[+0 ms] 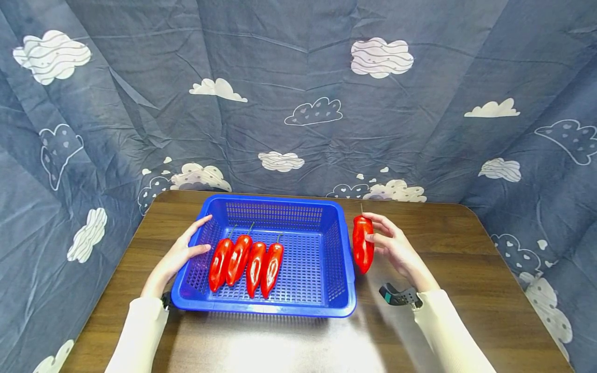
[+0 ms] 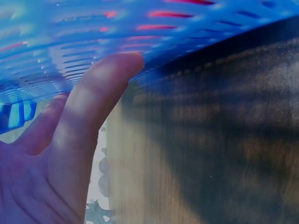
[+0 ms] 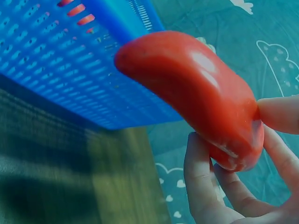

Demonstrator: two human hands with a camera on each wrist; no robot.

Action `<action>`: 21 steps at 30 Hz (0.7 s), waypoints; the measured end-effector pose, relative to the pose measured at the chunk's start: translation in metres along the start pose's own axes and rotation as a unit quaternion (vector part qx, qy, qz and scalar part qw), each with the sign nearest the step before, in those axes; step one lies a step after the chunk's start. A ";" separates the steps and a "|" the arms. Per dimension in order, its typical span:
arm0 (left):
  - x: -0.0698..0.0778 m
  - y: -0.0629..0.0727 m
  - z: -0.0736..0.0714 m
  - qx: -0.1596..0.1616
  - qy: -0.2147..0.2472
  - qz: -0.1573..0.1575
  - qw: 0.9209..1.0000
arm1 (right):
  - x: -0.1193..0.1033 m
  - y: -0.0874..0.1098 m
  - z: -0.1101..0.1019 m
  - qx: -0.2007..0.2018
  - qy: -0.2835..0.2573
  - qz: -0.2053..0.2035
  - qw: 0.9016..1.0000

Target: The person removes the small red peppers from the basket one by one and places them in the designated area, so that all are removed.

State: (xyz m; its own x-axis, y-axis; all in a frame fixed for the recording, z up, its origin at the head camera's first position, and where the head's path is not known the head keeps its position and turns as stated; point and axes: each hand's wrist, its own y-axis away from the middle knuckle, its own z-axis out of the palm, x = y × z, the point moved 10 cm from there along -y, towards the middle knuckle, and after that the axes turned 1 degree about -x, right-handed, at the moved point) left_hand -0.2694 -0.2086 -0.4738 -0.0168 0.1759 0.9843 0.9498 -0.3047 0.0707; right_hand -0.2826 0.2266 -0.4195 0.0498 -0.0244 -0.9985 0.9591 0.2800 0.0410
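Observation:
My right hand [image 1: 394, 246] pinches a long red chili pepper [image 1: 362, 248] near its stem end, with thumb and fingers on either side. This pepper hangs tip down just outside the right wall of a blue perforated plastic basket [image 1: 261, 309]. In the right wrist view the held pepper [image 3: 187, 79] overlaps the basket's outer wall [image 3: 56, 60]. Several similar red peppers [image 1: 240, 260] lie side by side in the basket's left half, stems pointing away. Along the left side of the basket, my left hand [image 1: 179, 254] rests with its thumb and fingers extended.
A brown wooden table [image 1: 448, 248] lies beneath the basket. Behind and on both sides hangs a dark blue-grey cloth [image 1: 289, 67] printed with white clouds. A black wrist strap [image 1: 398, 295] shows below the right hand.

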 end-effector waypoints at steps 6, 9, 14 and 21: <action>-0.001 0.000 -0.001 0.002 -0.002 0.000 1.000 | 0.004 0.001 -0.005 0.008 0.013 0.007 1.000; 0.000 0.000 0.000 0.002 0.003 -0.002 1.000 | 0.007 0.001 -0.008 0.011 0.017 0.009 1.000; 0.002 0.002 0.001 0.001 0.007 0.000 1.000 | 0.013 0.001 -0.013 0.018 0.026 0.015 0.999; 0.002 0.002 0.001 0.003 0.007 -0.004 1.000 | 0.025 0.001 -0.021 0.018 0.034 0.016 0.999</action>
State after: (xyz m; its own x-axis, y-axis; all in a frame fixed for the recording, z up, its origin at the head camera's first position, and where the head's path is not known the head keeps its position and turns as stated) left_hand -0.2668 -0.2081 -0.4720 -0.0283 0.1645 0.9860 0.9513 -0.2984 0.0771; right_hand -0.2860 0.2468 -0.4451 0.0631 0.0492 -0.9968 0.9666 0.2454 0.0733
